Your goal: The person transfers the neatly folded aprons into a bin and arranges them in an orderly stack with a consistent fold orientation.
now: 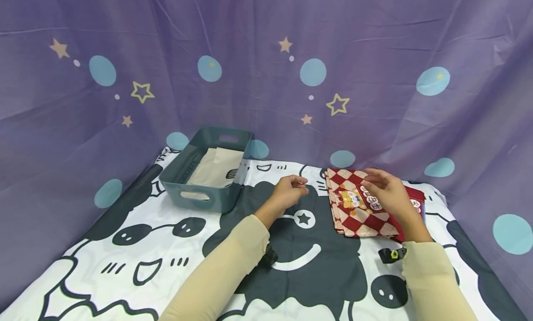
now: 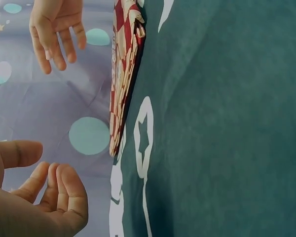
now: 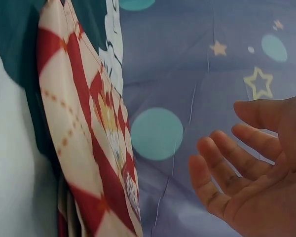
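Note:
A folded red-and-cream checkered cloth point(image 1: 345, 219) with a cartoon animal print lies on the right of the bed-like surface. My right hand point(image 1: 389, 196) hovers above its right side, fingers loosely bent and holding nothing. Partly beneath the cloth, a red item point(image 1: 416, 194) with white round marks sticks out at the right. To the left of the cloth, my left hand point(image 1: 288, 192) hangs in the air with relaxed fingers. In the left wrist view, a gap shows between the thumb and fingers of the left hand point(image 2: 49, 197).
A grey-green basket point(image 1: 208, 198) with handle slots stands at the back left. Beige folded fabric point(image 1: 214, 166) with a dark print lies inside. Cartoon-patterned cloth point(image 1: 166, 251) covers the surface. A purple curtain point(image 1: 266, 99) with stars and dots hangs behind.

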Demonstrator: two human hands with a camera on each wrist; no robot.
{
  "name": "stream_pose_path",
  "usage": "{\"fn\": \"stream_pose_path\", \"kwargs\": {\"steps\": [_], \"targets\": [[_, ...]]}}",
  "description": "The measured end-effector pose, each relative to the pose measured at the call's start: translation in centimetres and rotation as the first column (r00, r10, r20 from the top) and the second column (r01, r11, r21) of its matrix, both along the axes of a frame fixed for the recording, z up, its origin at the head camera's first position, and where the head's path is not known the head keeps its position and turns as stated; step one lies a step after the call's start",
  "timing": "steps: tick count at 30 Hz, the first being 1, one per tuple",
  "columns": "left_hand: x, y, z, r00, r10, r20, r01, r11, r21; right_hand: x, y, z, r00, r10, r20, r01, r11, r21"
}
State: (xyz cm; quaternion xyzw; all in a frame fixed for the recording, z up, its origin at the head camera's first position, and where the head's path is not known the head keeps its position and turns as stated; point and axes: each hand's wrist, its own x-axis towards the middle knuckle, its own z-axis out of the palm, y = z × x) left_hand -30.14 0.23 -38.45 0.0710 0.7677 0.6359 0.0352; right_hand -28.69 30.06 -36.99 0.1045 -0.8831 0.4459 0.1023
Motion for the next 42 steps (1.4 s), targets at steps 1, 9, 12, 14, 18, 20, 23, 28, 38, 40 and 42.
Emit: {"fn": "stream_pose_path", "kwargs": {"steps": [1,9,12,14,18,20,23,28,38,40,42], "targets": [[-0.1,0.1,-0.1,1.000,0.002,0.012,-0.002,1.000,0.005,0.0,0.3,-0.1,1.000,-0.009,0.010,0.009,1.000,-0.008],[-0.6,1.0,-0.8,0.989,0.020,0.148,-0.028,0.998,0.050,-0.1,2.2,-0.7,0.998,-0.036,0.047,0.040,0.994,-0.100],[-0.7,1.5,-1.1,0.983,0.018,0.184,-0.030,0.998,0.061,-0.2,2.7,-1.1,0.996,-0.052,0.066,0.060,0.990,-0.129],[-0.7,1.9,-1.3,0.980,0.019,0.197,-0.031,0.998,0.059,-0.4,3.0,-1.4,0.995,-0.054,0.085,0.065,0.990,-0.128],[-0.8,2.8,-1.9,0.979,0.020,0.205,-0.030,0.998,0.046,-0.4,3.6,-1.7,0.991,-0.036,0.130,0.051,0.993,-0.110],[-0.9,3.1,-2.1,0.978,0.012,0.209,-0.020,0.999,0.037,-0.4,3.8,-1.7,0.989,-0.025,0.149,0.041,0.993,-0.108],[-0.9,3.6,-2.3,0.974,0.004,0.226,-0.011,0.999,0.030,-0.4,4.0,-1.8,0.987,-0.011,0.160,0.029,0.993,-0.112],[-0.8,4.2,-2.3,0.961,-0.006,0.275,-0.001,1.000,0.027,-0.6,4.2,-2.0,0.987,-0.001,0.162,0.021,0.993,-0.120],[-0.5,7.2,-2.5,0.945,-0.035,0.326,0.007,0.996,0.088,-0.3,5.6,-1.8,0.973,-0.019,0.230,0.040,0.995,-0.086],[-0.5,7.6,-2.5,0.944,-0.039,0.328,0.011,0.996,0.089,-0.5,5.7,-2.1,0.970,-0.006,0.244,0.031,0.994,-0.100],[-0.5,7.8,-2.6,0.944,-0.036,0.329,0.008,0.996,0.084,-0.6,5.7,-2.2,0.964,-0.003,0.265,0.031,0.994,-0.101]]}}
